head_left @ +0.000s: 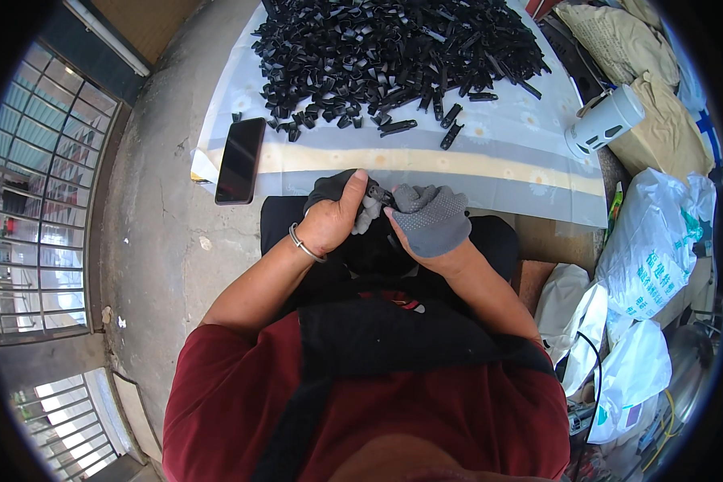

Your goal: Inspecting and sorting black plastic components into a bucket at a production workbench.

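Observation:
Both hands meet over my lap, just off the table's near edge. My left hand (335, 213), in a partial dark glove with the thumb bare, is closed on a small black plastic piece (384, 196). From the other side my right hand (431, 218), in a grey dotted glove, pinches the same piece. The fingers cover most of it, so its exact kind is unclear. A large heap of black plastic pieces (394, 60) lies on the far part of the table, some short and curved, others long and narrow. Several long ones, such as a loose clip-like piece (451, 135), lie at its near edge.
A patterned cloth (313, 161) covers the table (530, 183). A dark phone (241, 161) lies at its left edge, a pale cup (605, 120) at its right. White plastic bags (651, 241) and sacks crowd the right side. Barred windows (44, 193) stand left, beyond the concrete floor (149, 241).

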A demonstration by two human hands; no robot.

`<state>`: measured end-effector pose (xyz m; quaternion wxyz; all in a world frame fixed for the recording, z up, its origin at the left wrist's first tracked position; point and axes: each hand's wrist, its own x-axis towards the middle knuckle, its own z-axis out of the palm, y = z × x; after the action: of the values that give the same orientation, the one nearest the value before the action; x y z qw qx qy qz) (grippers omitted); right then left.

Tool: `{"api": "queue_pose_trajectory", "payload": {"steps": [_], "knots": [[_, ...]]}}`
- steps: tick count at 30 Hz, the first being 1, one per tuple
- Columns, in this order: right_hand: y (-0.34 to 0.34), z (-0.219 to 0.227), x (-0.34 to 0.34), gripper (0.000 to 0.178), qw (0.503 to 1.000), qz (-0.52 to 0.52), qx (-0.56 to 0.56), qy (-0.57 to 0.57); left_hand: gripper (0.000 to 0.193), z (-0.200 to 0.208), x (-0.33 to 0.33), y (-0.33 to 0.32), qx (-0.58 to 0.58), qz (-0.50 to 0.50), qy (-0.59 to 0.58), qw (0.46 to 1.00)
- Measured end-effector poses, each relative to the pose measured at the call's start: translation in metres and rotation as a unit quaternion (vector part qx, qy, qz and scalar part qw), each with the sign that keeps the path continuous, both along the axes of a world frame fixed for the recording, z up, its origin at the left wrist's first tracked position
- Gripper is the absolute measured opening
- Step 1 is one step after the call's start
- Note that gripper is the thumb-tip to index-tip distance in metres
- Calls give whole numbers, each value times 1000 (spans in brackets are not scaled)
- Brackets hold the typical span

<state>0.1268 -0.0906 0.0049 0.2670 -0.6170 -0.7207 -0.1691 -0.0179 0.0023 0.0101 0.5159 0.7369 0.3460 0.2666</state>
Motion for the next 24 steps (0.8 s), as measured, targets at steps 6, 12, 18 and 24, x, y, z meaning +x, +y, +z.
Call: {"api": "queue_pose_trajectory", "payload": {"steps": [6,12,18,24], "knots": [[-2,8,-2,18,999,14,27,-23,42,-2,0,-5,12,-5,3,1000],[-4,5,3,17,999,15,32,-6,41,0,2,0,28,-7,20,999],[5,-7,-1,16,1000,23,6,19,37,-2,5,-5,106,-23,34,994],[10,-17,-2,22,993,42,-77,76,35,-6,1,7,214,-68,96,970]]}}
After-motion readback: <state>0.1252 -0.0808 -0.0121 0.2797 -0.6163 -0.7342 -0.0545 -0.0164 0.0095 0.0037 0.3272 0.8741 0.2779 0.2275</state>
